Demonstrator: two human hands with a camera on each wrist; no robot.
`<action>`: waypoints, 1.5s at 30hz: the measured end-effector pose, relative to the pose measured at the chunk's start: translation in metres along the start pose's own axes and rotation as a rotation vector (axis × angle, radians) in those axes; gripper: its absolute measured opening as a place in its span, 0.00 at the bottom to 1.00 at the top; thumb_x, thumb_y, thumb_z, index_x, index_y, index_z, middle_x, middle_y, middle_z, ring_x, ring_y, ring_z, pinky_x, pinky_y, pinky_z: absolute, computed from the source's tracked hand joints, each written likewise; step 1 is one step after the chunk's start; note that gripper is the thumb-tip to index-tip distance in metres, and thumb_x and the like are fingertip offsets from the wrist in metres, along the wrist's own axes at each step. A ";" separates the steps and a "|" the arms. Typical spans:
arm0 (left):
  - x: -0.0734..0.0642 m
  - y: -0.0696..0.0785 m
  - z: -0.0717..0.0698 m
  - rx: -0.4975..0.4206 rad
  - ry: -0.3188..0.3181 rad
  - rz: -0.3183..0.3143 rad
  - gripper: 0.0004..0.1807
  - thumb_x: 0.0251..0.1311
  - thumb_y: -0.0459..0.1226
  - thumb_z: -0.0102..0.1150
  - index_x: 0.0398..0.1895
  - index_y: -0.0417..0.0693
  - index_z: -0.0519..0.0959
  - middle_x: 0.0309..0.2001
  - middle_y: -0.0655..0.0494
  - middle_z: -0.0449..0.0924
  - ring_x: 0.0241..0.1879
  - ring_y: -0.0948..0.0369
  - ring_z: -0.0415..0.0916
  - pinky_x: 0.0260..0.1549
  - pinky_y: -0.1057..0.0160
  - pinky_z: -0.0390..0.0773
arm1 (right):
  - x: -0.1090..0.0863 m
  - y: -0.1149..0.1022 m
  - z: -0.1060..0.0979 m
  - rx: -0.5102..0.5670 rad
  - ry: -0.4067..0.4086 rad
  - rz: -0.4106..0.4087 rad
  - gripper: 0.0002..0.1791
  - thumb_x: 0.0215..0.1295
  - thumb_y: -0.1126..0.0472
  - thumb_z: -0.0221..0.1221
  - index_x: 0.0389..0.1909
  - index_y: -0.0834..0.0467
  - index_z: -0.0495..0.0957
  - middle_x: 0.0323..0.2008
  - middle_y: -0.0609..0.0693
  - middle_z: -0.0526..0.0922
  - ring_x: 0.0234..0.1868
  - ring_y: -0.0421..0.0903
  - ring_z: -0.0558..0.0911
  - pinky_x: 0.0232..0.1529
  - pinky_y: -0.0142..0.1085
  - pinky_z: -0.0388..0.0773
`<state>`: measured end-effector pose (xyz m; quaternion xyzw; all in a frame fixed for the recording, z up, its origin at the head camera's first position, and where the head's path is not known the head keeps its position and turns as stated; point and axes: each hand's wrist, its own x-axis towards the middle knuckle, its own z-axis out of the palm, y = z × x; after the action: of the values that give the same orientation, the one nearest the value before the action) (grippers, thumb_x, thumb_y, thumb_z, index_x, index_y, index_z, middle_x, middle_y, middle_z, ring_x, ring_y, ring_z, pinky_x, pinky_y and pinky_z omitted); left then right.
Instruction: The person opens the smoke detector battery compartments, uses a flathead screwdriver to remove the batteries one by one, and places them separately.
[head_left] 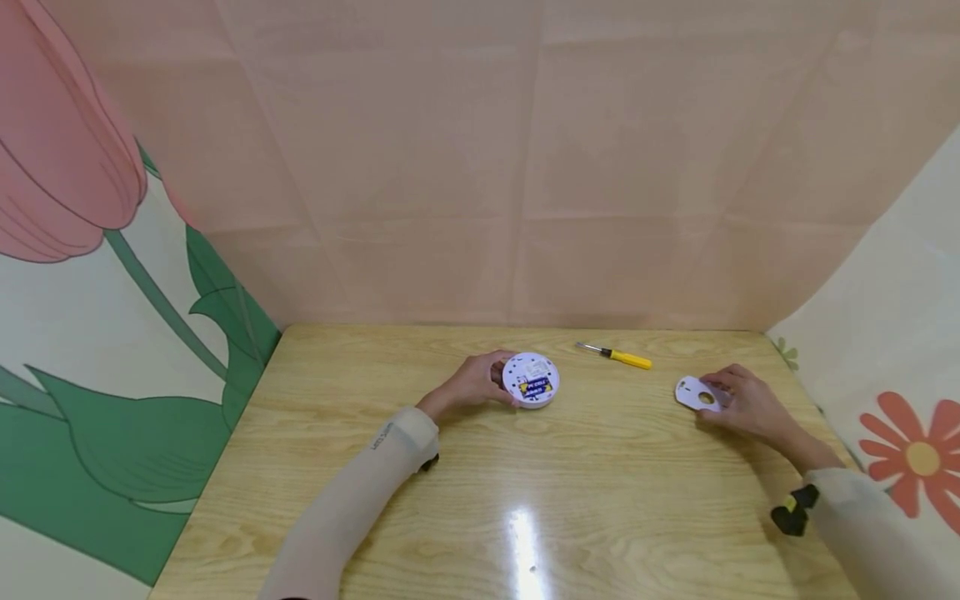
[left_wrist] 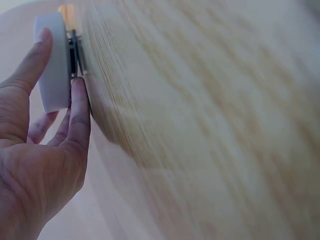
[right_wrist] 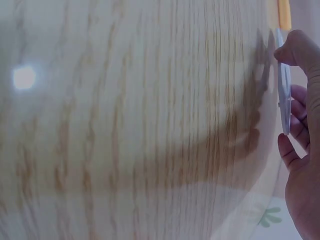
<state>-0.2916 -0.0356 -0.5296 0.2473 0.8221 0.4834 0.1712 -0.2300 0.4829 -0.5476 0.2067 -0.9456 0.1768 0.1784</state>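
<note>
My left hand (head_left: 474,383) grips a round white smoke detector (head_left: 517,364) by its left edge. The face turned up has small dark holes, a pale label and a blue-and-yellow battery (head_left: 536,387). In the left wrist view, the thumb lies along one face of the detector (left_wrist: 54,75) and the other fingers are around its edge and far side. Farther right, my right hand (head_left: 753,406) pinches a flat white mounting plate (head_left: 687,395) with a round hole and small slots. Seen edge-on in the right wrist view, the plate (right_wrist: 283,82) sits between thumb and fingers.
A screwdriver (head_left: 628,359) with a yellow handle lies toward the back of the wood-grain table (head_left: 600,500), between the two hands. Behind the table hangs a plain pinkish cloth (head_left: 517,167). Flower-printed sheets flank both sides.
</note>
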 end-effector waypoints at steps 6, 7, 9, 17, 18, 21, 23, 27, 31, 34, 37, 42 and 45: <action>0.000 -0.003 -0.001 -0.006 -0.005 0.000 0.49 0.48 0.35 0.86 0.76 0.49 0.72 0.52 0.51 0.86 0.47 0.62 0.85 0.49 0.66 0.84 | -0.004 0.005 -0.002 -0.033 -0.056 0.049 0.35 0.32 0.53 0.85 0.44 0.66 0.88 0.38 0.57 0.82 0.38 0.52 0.79 0.34 0.37 0.73; 0.001 -0.003 -0.001 -0.006 -0.006 -0.001 0.50 0.48 0.35 0.86 0.76 0.49 0.72 0.51 0.52 0.86 0.47 0.63 0.85 0.49 0.66 0.84 | -0.005 0.006 -0.001 -0.035 -0.069 0.064 0.35 0.33 0.52 0.85 0.45 0.66 0.87 0.39 0.57 0.82 0.38 0.53 0.79 0.34 0.38 0.72; 0.001 -0.004 -0.002 -0.006 -0.010 -0.001 0.50 0.48 0.35 0.86 0.77 0.49 0.72 0.51 0.52 0.87 0.47 0.63 0.85 0.49 0.66 0.84 | -0.006 0.008 -0.001 -0.033 -0.089 0.089 0.35 0.35 0.52 0.84 0.46 0.66 0.87 0.39 0.58 0.82 0.38 0.54 0.80 0.34 0.38 0.73; 0.001 -0.003 -0.001 -0.016 -0.010 0.005 0.49 0.48 0.35 0.86 0.76 0.49 0.72 0.50 0.52 0.87 0.47 0.63 0.85 0.49 0.66 0.84 | -0.007 0.013 -0.001 -0.020 -0.112 0.078 0.36 0.36 0.53 0.84 0.49 0.66 0.86 0.40 0.58 0.83 0.40 0.53 0.79 0.36 0.36 0.72; 0.001 -0.003 -0.001 -0.019 -0.010 0.006 0.49 0.48 0.34 0.86 0.76 0.48 0.72 0.50 0.51 0.87 0.47 0.62 0.85 0.49 0.66 0.84 | -0.007 0.013 -0.002 -0.017 -0.108 0.067 0.36 0.36 0.53 0.84 0.49 0.66 0.86 0.40 0.58 0.84 0.40 0.53 0.79 0.36 0.37 0.72; 0.001 -0.002 -0.001 -0.020 -0.010 0.005 0.48 0.49 0.35 0.86 0.76 0.49 0.72 0.51 0.52 0.87 0.47 0.62 0.84 0.49 0.65 0.84 | -0.007 0.012 -0.003 -0.019 -0.102 0.043 0.39 0.36 0.52 0.84 0.52 0.67 0.85 0.42 0.60 0.84 0.42 0.56 0.80 0.38 0.41 0.74; 0.001 -0.002 0.000 -0.023 -0.011 0.004 0.48 0.49 0.35 0.86 0.76 0.50 0.72 0.51 0.52 0.87 0.47 0.62 0.84 0.49 0.65 0.84 | -0.006 0.010 -0.004 -0.024 -0.103 0.041 0.42 0.39 0.50 0.83 0.55 0.68 0.83 0.45 0.64 0.84 0.46 0.61 0.80 0.42 0.49 0.76; 0.002 -0.003 0.001 -0.022 -0.012 0.008 0.49 0.49 0.35 0.86 0.76 0.49 0.72 0.51 0.52 0.87 0.47 0.63 0.84 0.48 0.66 0.84 | -0.003 0.003 -0.005 -0.016 -0.123 0.094 0.45 0.52 0.47 0.79 0.64 0.71 0.77 0.57 0.74 0.79 0.58 0.71 0.75 0.52 0.67 0.73; 0.003 -0.004 0.001 -0.021 -0.011 0.015 0.49 0.49 0.35 0.86 0.76 0.48 0.72 0.50 0.51 0.87 0.47 0.62 0.84 0.48 0.66 0.84 | 0.004 -0.008 -0.005 0.003 -0.142 0.158 0.46 0.60 0.45 0.75 0.70 0.70 0.71 0.65 0.77 0.73 0.64 0.76 0.69 0.57 0.73 0.68; 0.003 -0.005 0.000 -0.021 -0.011 0.016 0.49 0.49 0.35 0.86 0.76 0.47 0.72 0.51 0.51 0.87 0.47 0.62 0.84 0.49 0.65 0.84 | 0.012 -0.019 -0.005 0.010 -0.143 0.170 0.49 0.61 0.43 0.74 0.74 0.67 0.69 0.67 0.77 0.72 0.66 0.77 0.68 0.58 0.75 0.67; 0.003 -0.005 -0.001 -0.011 -0.011 0.009 0.49 0.49 0.36 0.86 0.77 0.48 0.72 0.51 0.52 0.87 0.48 0.62 0.84 0.50 0.65 0.84 | 0.020 -0.029 -0.002 0.018 -0.140 0.162 0.49 0.61 0.43 0.74 0.76 0.65 0.68 0.68 0.76 0.71 0.67 0.77 0.68 0.59 0.76 0.67; 0.004 -0.004 -0.001 0.005 -0.013 -0.002 0.49 0.50 0.37 0.85 0.77 0.50 0.72 0.52 0.53 0.86 0.48 0.62 0.84 0.50 0.65 0.83 | 0.033 -0.043 0.002 0.011 -0.142 0.148 0.49 0.64 0.41 0.72 0.77 0.65 0.67 0.70 0.76 0.70 0.68 0.77 0.68 0.61 0.76 0.66; 0.004 -0.003 -0.001 0.011 -0.018 -0.003 0.48 0.50 0.37 0.85 0.77 0.51 0.71 0.52 0.53 0.86 0.48 0.62 0.84 0.50 0.65 0.83 | 0.039 -0.049 0.006 0.000 -0.148 0.146 0.48 0.67 0.41 0.70 0.78 0.65 0.65 0.71 0.75 0.68 0.64 0.75 0.72 0.61 0.76 0.66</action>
<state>-0.2961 -0.0351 -0.5325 0.2516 0.8236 0.4762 0.1778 -0.2420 0.4259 -0.5239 0.1495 -0.9688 0.1734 0.0945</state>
